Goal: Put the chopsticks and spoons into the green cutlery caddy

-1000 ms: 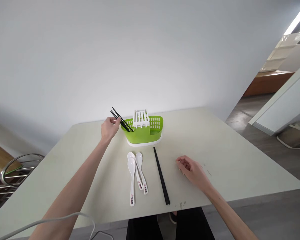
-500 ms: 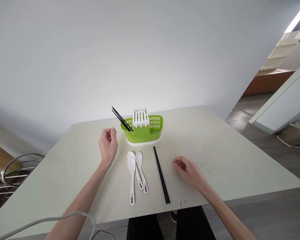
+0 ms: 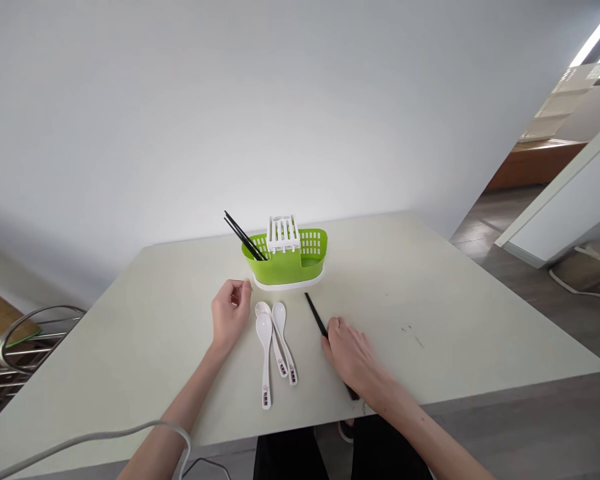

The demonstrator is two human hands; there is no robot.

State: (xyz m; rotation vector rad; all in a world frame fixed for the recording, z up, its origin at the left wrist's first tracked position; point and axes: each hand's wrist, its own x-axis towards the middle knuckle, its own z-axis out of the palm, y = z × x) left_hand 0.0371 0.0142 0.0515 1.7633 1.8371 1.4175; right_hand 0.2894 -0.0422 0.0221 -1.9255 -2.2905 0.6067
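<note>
**Right hand on the loose chopsticks, left hand beside the spoons**

The pale table is carrying everything. At its far middle, the green holder is standing with two black chopsticks leaning out of its left end. Your right hand is lying over the loose chopsticks on the near table, fingers pressing down on them; whether they are gripped, cannot tell. Your left hand is hovering loosely curled, holding nothing, just left of three white spoons lying side by side.
</note>
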